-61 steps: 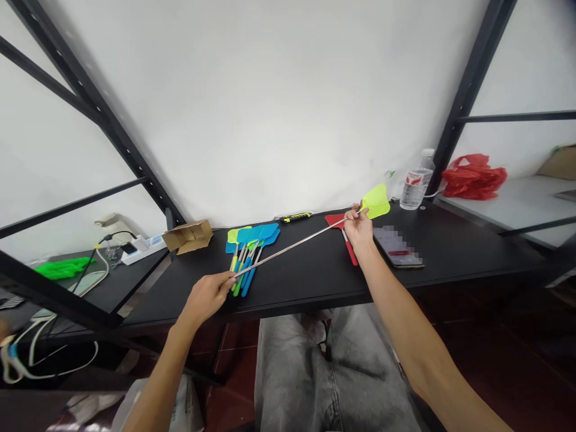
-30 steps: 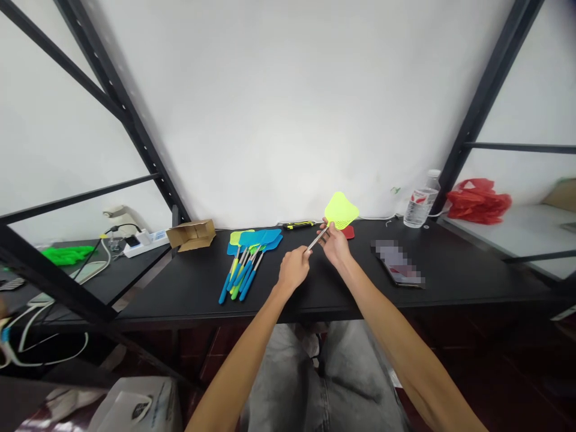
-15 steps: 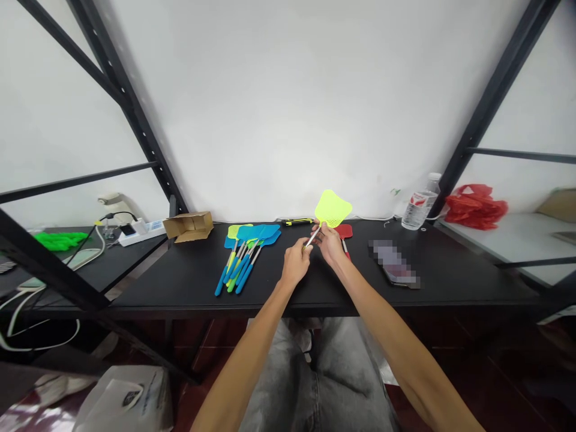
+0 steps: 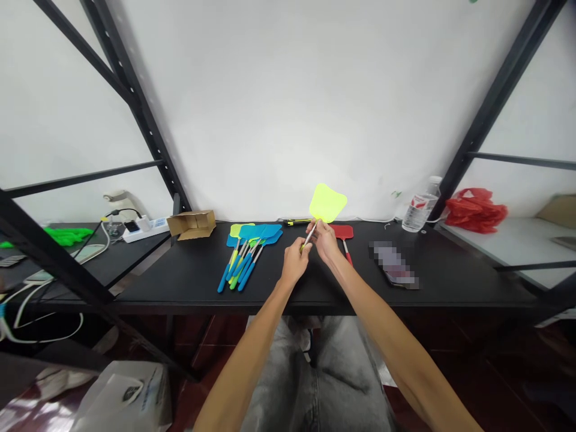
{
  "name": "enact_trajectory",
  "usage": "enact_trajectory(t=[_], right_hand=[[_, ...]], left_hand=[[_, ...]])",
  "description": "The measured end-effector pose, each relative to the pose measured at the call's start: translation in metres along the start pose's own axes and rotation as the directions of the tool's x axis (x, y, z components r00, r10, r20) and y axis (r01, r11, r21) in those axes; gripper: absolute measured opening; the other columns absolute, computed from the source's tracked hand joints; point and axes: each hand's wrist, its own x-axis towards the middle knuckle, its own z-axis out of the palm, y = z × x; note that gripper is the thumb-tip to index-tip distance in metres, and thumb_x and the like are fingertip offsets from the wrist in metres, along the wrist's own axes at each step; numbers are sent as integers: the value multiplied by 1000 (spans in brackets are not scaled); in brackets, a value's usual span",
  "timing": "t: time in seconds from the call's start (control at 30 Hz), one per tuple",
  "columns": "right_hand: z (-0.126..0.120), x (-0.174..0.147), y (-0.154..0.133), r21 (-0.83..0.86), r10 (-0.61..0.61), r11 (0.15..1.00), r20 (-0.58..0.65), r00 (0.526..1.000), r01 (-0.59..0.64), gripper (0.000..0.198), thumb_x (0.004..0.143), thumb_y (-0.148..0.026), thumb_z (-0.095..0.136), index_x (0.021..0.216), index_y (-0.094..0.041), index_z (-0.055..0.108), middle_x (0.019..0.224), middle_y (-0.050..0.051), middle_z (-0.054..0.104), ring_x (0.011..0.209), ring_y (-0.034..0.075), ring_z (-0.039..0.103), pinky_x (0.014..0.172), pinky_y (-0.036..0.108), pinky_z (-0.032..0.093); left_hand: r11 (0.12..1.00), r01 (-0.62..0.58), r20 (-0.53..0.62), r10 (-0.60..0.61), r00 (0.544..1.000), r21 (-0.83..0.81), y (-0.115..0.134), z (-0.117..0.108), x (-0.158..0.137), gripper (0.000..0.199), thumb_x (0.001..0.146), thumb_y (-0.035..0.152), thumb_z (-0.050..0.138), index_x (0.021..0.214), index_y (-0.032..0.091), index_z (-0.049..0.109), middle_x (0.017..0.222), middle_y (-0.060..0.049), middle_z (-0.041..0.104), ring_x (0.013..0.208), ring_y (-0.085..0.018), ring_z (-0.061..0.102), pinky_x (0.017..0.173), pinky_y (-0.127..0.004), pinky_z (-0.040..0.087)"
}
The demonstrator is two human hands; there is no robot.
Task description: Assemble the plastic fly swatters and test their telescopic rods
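Both hands are on one yellow-green fly swatter (image 4: 327,203), raised over the table with its perforated head up and tilted to the right. My left hand (image 4: 294,260) is wrapped round the handle at the lower end of the metal rod. Higher up, my right hand (image 4: 326,241) has its fingers closed on the rod just under the head. Behind that hand a red fly swatter (image 4: 343,231) lies on the table, partly covered. To the left is an overlapping pile of blue and green fly swatters (image 4: 260,231), handles towards me.
On the black table (image 4: 171,279) are an open cardboard box (image 4: 192,225), a blurred-out phone (image 4: 396,265) and a water bottle (image 4: 420,207). A yellow-and-black item (image 4: 294,222) lies along the wall. Black metal frame posts (image 4: 148,129) stand at both sides. A red plastic bag (image 4: 476,210) is further right.
The yellow-green swatter has shifted slightly up and left, with my right hand moving along. More of the red swatter now shows. My left hand keeps its grip.
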Motion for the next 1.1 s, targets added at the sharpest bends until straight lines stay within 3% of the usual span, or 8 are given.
enact_trajectory(t=[0.2, 0.33, 0.47, 0.63, 0.8, 0.93, 1.03, 1.1], right_hand=[[3, -7, 17, -93, 60, 994, 48, 997, -56, 39, 76, -60, 69, 89, -23, 67, 79, 1, 69, 71, 16, 63, 58, 25, 47], [2, -17, 33, -170, 128, 979, 99, 987, -109, 42, 75, -56, 72, 104, -25, 72, 95, 3, 73, 84, 20, 66, 61, 28, 51], [-5, -21, 37, -312, 82, 948, 63, 995, -58, 42, 75, -54, 72, 104, -24, 74, 96, 4, 73, 85, 21, 66, 62, 28, 52], [-14, -22, 33, -372, 21, 928, 5, 1000, -17, 38, 72, -49, 75, 99, -22, 73, 92, 4, 72, 79, 19, 66, 59, 26, 52], [-31, -6, 14, -430, 8, 902, -99, 995, -50, 36, 72, -48, 72, 97, -22, 71, 81, 1, 68, 67, 16, 64, 56, 29, 55], [-59, 11, -25, -732, -94, 677, -190, 977, -77, 25, 73, -37, 73, 91, -22, 73, 71, 1, 67, 64, 19, 65, 60, 31, 54], [-80, 14, -52, -945, -116, 282, -206, 972, -166, 12, 77, -30, 70, 85, -22, 75, 76, 4, 71, 85, 24, 70, 78, 32, 51], [-91, 11, -60, -975, -93, 78, -213, 973, -207, 13, 81, -29, 64, 81, -22, 75, 83, 7, 74, 95, 26, 69, 82, 31, 48]], left_hand=[[995, 63, -31, -65, 997, -75, -8, 0, 4, 36, 97, 45, 43, 99, 17, 66, 71, 0, 61, 62, -13, 53, 62, -23, 38], [979, 138, -84, -152, 985, -153, -13, 1, 6, 38, 97, 45, 42, 108, 18, 66, 87, -6, 69, 77, -17, 62, 70, -26, 46], [983, 82, -108, -101, 989, -162, -10, 1, 4, 34, 98, 37, 43, 112, 18, 67, 102, -9, 68, 91, -18, 63, 81, -29, 49], [999, -16, -18, 16, 1000, -29, -6, 2, 2, 29, 96, 24, 43, 110, 20, 68, 96, -7, 63, 91, -18, 61, 84, -30, 48], [995, -68, 53, 72, 996, -70, -10, 6, 3, 43, 90, 16, 47, 132, 19, 58, 111, -8, 64, 92, -17, 63, 85, -30, 50], [999, -42, 93, 40, 995, 26, -14, 8, 4, 37, 90, 14, 44, 118, 19, 67, 105, -7, 68, 94, -18, 64, 90, -32, 49], [998, 5, 131, -13, 991, 66, -15, 9, 5, 34, 90, 15, 44, 108, 20, 71, 102, -6, 70, 93, -19, 65, 88, -32, 50], [997, 20, 143, -31, 989, 79, -15, 9, 5, 32, 90, 16, 45, 105, 21, 72, 101, -5, 71, 93, -19, 66, 87, -32, 50]])
